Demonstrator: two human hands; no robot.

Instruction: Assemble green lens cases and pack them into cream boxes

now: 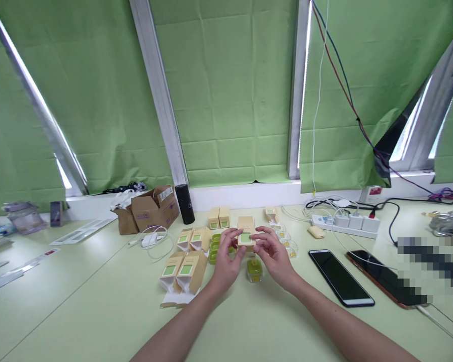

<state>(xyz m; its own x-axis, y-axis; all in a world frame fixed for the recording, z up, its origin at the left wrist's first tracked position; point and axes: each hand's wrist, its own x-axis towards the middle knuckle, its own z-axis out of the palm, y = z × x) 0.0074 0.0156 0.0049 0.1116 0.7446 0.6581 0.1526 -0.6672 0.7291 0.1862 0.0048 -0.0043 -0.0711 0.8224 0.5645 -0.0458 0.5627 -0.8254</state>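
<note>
Between my two hands is a small cream cardboard box (245,225) with a green square on its front. My left hand (227,256) grips its left side, fingers curled at the edge. My right hand (275,254) is closed on the box's right side. Just below it on the table stands a small clear jar with a green lid (254,269). Left of my hands lie several similar boxes (191,269) with open white flaps. Green lids (214,246) are partly hidden behind my left hand, and clear containers (287,241) sit behind my right.
Two more boxes (219,217) and a black cylinder (184,203) stand at the back, near an open brown carton (154,207). To the right lie two phones (341,276), a power strip (345,223) with chargers, and loose cables. A white charger (151,239) is at left.
</note>
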